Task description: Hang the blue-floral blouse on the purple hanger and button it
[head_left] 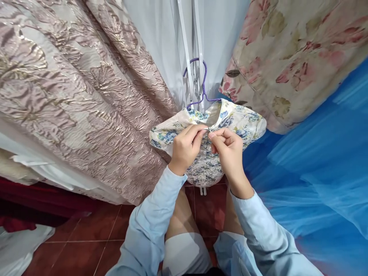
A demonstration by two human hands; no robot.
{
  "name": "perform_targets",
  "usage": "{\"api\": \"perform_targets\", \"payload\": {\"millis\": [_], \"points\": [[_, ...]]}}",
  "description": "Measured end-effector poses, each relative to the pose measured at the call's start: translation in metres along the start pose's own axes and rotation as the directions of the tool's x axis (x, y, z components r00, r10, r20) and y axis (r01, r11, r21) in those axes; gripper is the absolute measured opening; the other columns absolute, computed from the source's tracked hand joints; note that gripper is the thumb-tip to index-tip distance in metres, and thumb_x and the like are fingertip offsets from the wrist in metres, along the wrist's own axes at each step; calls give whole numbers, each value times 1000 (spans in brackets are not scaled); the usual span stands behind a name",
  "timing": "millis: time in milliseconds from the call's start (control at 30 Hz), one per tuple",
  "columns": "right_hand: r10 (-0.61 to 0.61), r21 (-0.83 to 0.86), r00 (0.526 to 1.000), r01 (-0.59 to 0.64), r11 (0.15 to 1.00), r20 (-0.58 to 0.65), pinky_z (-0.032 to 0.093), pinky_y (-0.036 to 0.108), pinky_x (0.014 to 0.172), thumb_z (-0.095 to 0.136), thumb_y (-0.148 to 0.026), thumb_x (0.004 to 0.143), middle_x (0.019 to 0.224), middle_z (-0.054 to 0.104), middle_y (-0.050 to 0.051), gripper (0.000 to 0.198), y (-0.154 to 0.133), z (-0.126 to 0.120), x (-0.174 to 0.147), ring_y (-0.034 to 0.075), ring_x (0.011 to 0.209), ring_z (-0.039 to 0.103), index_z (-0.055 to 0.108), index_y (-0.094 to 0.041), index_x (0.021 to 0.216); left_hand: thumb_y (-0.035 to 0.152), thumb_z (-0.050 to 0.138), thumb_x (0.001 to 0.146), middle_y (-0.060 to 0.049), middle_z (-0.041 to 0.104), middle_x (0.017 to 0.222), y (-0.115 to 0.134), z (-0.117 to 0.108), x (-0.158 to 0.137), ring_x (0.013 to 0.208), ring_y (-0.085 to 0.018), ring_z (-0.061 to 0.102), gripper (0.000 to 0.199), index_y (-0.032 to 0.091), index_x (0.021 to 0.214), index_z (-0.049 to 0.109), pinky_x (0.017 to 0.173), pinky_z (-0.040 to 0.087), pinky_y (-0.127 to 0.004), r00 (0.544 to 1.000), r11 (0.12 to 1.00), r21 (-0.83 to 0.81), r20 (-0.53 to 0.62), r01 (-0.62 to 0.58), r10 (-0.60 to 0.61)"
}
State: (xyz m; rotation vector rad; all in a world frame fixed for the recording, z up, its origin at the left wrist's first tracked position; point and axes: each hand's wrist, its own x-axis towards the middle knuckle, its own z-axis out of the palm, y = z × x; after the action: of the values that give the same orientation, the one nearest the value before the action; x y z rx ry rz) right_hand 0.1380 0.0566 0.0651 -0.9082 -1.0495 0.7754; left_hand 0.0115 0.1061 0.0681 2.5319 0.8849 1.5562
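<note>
A white dress with a blue and yellow floral print hangs on a purple hanger in front of me. My left hand pinches the fabric at the neckline, just left of the centre opening. On the other side of that opening, my right hand has thumb and forefinger closed at the top of the neckline, close to the left fingertips. A small fastening seems to lie between the fingers, too tiny to make out. Below, the garment's centre seam runs down the front.
White metal bars stand behind the hanger. Pink brocade fabric hangs at left, beige floral fabric at upper right, blue tulle at right. Red floor tiles show below, with dark red cloth at lower left.
</note>
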Motion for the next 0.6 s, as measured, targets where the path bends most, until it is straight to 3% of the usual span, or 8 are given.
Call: {"api": "perform_targets", "payload": {"millis": [200,333,467,600], "points": [[105,62,994,-106,992,32,20,21,42,69,-30,82,41,38,-10,28,13,2,11,5,38,27,48,-21,65,26,49,105,-4,71,93,3,4,-5,89,-15,69,22,13,105,67,83,53,-28,983,1000,8,-180,-17,18],[201,3,980,-201,980,5,18,22,43,67,-31,79,43,33,-11,24,36,-2,2,6,40,23,50,-20,65,32,52,103,-3,70,86,10,1,-2,84,-15,67,22,17,101,69,83,52,-28,953,999,-23,-301,25,-30],[272,-156,959,-282,947,-83,20,23,45,64,-33,76,45,36,-9,21,76,-16,-35,7,43,28,53,-19,64,42,50,103,-3,66,94,10,-16,7,82,-14,64,29,17,101,65,79,51,-27,838,979,-141,-509,146,-198],[342,-240,926,-373,896,-160,24,24,48,61,-39,75,48,44,-6,24,117,-36,-78,9,45,34,54,-19,63,39,61,98,-2,65,91,-32,-48,1,79,-13,61,22,19,91,65,75,52,-26,744,936,-314,-585,159,-323]]}}
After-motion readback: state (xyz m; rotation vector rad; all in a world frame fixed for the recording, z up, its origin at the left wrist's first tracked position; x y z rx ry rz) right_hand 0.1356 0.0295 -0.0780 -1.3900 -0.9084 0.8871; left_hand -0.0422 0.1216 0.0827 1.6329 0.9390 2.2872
